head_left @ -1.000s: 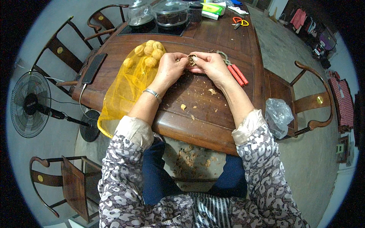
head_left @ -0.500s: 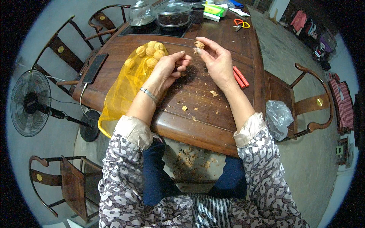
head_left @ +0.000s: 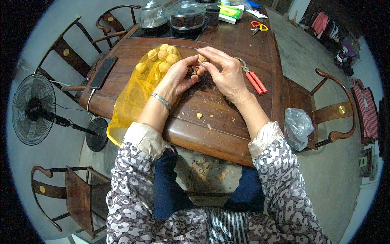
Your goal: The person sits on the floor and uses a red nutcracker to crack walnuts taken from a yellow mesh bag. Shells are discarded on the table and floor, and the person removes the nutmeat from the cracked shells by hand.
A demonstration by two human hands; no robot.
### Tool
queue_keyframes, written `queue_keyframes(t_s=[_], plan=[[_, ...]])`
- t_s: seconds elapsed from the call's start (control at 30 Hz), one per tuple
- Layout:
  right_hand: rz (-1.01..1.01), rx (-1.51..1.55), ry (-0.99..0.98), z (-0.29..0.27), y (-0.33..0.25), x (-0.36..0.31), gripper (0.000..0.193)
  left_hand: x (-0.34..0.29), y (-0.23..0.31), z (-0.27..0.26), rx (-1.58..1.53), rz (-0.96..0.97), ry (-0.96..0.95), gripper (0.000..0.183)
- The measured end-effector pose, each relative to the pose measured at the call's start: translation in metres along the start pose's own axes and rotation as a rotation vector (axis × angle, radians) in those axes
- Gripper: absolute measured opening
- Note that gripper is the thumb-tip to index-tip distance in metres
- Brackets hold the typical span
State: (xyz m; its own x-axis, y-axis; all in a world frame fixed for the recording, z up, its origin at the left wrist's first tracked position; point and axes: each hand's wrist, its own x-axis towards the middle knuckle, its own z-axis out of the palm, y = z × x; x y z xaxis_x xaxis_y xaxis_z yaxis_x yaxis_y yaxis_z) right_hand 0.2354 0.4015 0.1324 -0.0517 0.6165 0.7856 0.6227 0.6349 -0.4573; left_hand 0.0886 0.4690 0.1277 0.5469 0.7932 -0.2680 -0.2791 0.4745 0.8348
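I'm pinching a walnut (head_left: 202, 59) in right fingers (head_left: 213, 55); just below, left fingers (head_left: 189, 83) are cupping brown pieces (head_left: 191, 72), apparently preventing spills.

Dark wooden table (head_left: 239, 42). On far end: black cooktop (head_left: 170, 35) bearing 2 lidded glass vessels, domed pot (head_left: 152, 17) and wider pot (head_left: 186, 19); dark jar (head_left: 212, 15) beside; green-and-white packet (head_left: 230, 13); scissors (head_left: 256, 27), 1 handle loop red, 1 yellow. Near left edge, black phone (head_left: 104, 73), white cable (head_left: 89, 105) attached. Black fan (head_left: 34, 109) beyond. 4 wooden armchairs: 3 left (head_left: 67, 53) (head_left: 110, 21) (head_left: 79, 197), 1 right (head_left: 333, 109). Clear plastic bag (head_left: 298, 128) at right chair's seat. Pink garment (head_left: 319, 22), red checked cloth (head_left: 364, 109) far right.
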Motion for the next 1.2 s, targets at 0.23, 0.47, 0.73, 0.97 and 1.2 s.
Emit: queue_keyframes(t_s=[0.23,0.47,0.73,0.97,1.2], plan=[[0.681,0.868,0.117,-0.007,0.010,0.003,0.029,0.005,-0.001,-0.015,0.143,0.074,-0.152,0.022],[0.776,0.959,0.015,-0.010,0.015,0.000,0.029,0.002,-0.006,-0.002,0.235,0.276,-0.063,0.013],[0.763,0.922,0.027,-0.006,0.017,-0.002,0.029,0.002,-0.008,-0.002,0.283,0.310,-0.046,0.016],[0.777,0.825,0.011,-0.006,0.014,-0.001,0.028,0.004,-0.004,-0.011,0.212,0.261,-0.085,0.014],[0.717,0.456,0.044,-0.001,0.025,-0.007,0.022,0.004,0.010,-0.031,-0.189,0.412,0.047,0.017]])
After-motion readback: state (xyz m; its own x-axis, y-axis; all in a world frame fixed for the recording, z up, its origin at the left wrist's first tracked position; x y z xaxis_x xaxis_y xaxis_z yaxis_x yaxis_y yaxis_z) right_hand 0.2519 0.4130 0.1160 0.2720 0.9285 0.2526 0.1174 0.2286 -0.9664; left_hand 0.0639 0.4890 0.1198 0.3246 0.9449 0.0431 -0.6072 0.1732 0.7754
